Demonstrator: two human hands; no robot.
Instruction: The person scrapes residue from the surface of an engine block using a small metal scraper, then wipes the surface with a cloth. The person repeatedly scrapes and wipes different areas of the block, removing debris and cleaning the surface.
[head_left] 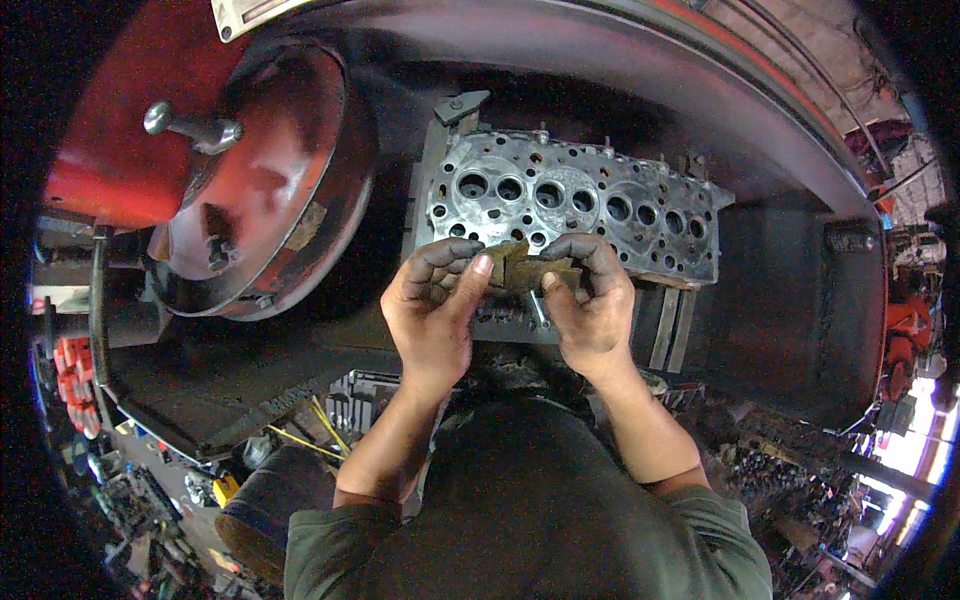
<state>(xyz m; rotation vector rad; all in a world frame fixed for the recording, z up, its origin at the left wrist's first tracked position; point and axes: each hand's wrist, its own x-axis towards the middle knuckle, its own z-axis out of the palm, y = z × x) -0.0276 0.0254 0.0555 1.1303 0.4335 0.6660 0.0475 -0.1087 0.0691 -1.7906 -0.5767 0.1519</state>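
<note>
My left hand pinches a stiff brown sheet with ragged edges, like sandpaper, between thumb and fingers. My right hand grips the brown sheet's other side, thumb on top. A dark gap runs between the two sides; whether they are still joined I cannot tell. Fingers of both hands look blackened. A slim shiny metal pin shows beside my right thumb; its support is unclear. Just beyond my hands lies a grey metal cylinder head, its face up, with a row of round ports and many smaller holes.
The head is held at its left end by a metal clamp block. A large red wheel-like housing with a handle knob stands at the left. Dark tray walls surround the work. Cluttered tools and parts lie at the lower left and right.
</note>
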